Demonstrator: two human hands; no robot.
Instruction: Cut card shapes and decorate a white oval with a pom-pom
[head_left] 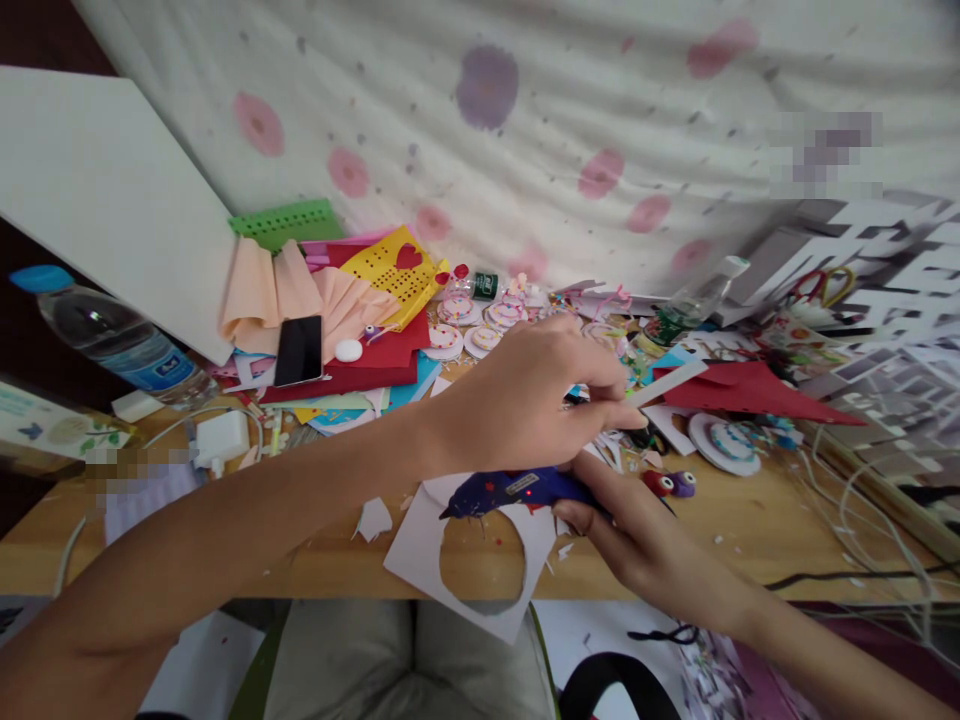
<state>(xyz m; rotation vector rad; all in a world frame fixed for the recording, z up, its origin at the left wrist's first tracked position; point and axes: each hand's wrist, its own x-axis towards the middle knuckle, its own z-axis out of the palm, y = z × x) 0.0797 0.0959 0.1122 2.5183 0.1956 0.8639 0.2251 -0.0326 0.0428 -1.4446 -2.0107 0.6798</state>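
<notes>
My left hand [525, 400] reaches across the wooden table [750, 530] and pinches a narrow white paper strip [671, 382] that sticks out to the right. Just below it, my right hand [637, 535] grips a dark blue glue gun [517, 490] lying nearly flat, its nozzle pointing left over a white paper sheet [420, 560] with a round hole cut out of it. That sheet hangs over the table's front edge. Small paper scraps [373, 518] lie beside it.
A black phone [298, 350] rests on a stack of red, peach and yellow paper [360, 300]. A water bottle [112, 335] lies at left beside a white charger [221, 437]. Red paper [750, 392], round decorated discs [724, 442] and scissors [817, 285] crowd the right. Cables run along the right edge.
</notes>
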